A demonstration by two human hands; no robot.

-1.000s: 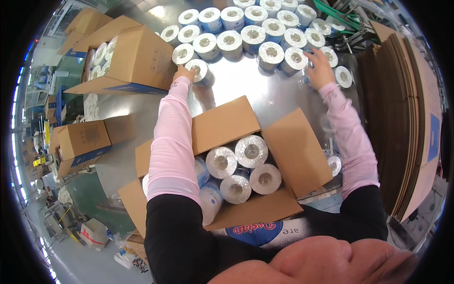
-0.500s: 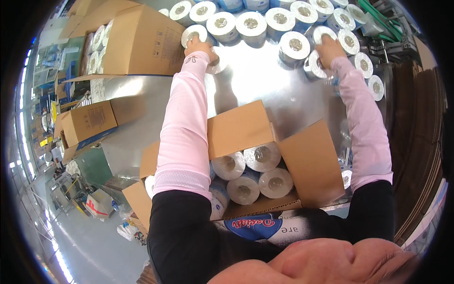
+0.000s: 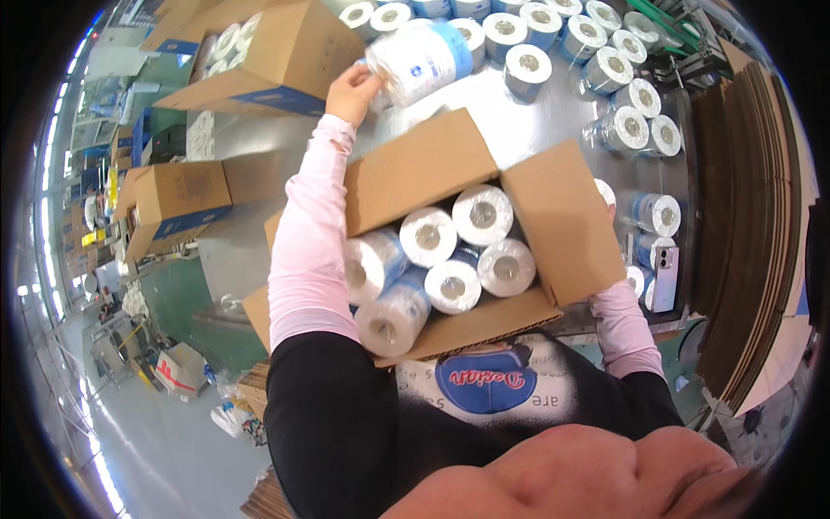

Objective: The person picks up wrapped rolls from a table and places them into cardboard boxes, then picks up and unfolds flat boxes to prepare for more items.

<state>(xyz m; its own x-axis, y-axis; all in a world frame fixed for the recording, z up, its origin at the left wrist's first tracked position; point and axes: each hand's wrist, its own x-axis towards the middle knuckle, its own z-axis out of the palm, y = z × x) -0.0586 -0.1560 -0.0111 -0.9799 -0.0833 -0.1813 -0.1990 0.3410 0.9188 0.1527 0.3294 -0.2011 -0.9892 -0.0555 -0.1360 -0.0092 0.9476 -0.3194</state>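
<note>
My left hand [image 3: 353, 88] is stretched out past the open cardboard box [image 3: 415, 173] and grips a white and blue wrapped paper roll [image 3: 419, 56] above the table. The box stands in front of me, filled with several upright wrapped rolls [image 3: 482, 214]. My right forearm [image 3: 622, 320] runs along the box's right flap [image 3: 558, 221]. That flap hides nearly all of my right hand, so I cannot see what it holds.
Many more wrapped rolls [image 3: 605, 69] stand on the metal table [image 3: 553, 117] at the back and right. A phone [image 3: 664, 277] lies by the box's right side. Flat cardboard sheets [image 3: 748, 216] are stacked on the right. Other boxes [image 3: 285, 52] [image 3: 177, 203] sit on the left.
My left hand has taken a roll from the back row and drawn it toward the box. My right arm has pulled back from the far rolls to the box's right flap.
</note>
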